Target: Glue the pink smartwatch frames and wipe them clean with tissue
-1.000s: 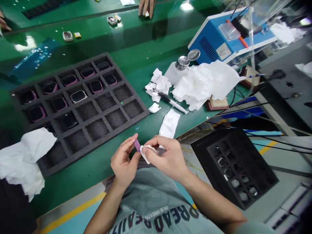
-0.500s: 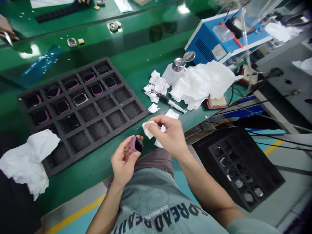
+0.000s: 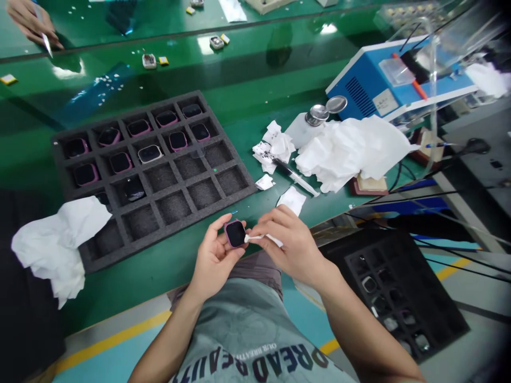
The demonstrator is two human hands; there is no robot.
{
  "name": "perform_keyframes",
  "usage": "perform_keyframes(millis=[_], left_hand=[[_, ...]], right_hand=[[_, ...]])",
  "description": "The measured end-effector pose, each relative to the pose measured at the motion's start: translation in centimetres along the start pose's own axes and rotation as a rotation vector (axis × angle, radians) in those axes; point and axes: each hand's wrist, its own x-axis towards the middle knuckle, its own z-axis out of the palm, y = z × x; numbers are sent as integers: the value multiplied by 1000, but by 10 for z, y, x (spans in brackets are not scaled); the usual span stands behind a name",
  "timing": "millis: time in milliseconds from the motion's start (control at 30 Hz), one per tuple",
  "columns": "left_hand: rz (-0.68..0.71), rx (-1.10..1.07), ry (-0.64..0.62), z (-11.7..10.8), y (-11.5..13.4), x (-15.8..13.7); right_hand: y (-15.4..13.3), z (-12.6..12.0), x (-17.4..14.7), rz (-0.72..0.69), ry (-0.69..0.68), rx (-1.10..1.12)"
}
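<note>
My left hand holds a smartwatch body with a purple frame and a dark screen, its face turned up. Between the fingers of my right hand is a white wipe, and its tip touches the watch's right edge. Just beyond both hands lies a grey foam tray with square pockets. Several of them hold purple-framed watches, and one holds a silver-framed watch.
Crumpled white wipes lie right of the tray, beside a syringe and a dispenser bottle. A blue machine stands behind. Lower right is a second black tray. Another person's hand holds tweezers at the upper left.
The wipe has come down from above onto the watch's edge. My left hand has turned the watch so its screen faces up. The whole view has shifted a little.
</note>
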Motion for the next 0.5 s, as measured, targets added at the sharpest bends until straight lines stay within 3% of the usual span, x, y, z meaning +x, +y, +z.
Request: perform_keyframes(millis=[133, 233, 333, 500], left_hand=[[-15, 51, -18, 1, -1, 0], [2, 182, -24, -1, -3, -1], [37, 269, -15, -2, -6, 0], [31, 171, 5, 1, -10, 0]], right_hand=[[-7, 6, 3, -99, -122, -105], [-7, 15, 7, -105, -124, -143], [-5, 26, 11, -46, -56, -127], [-9, 42, 14, 126, 126, -52]])
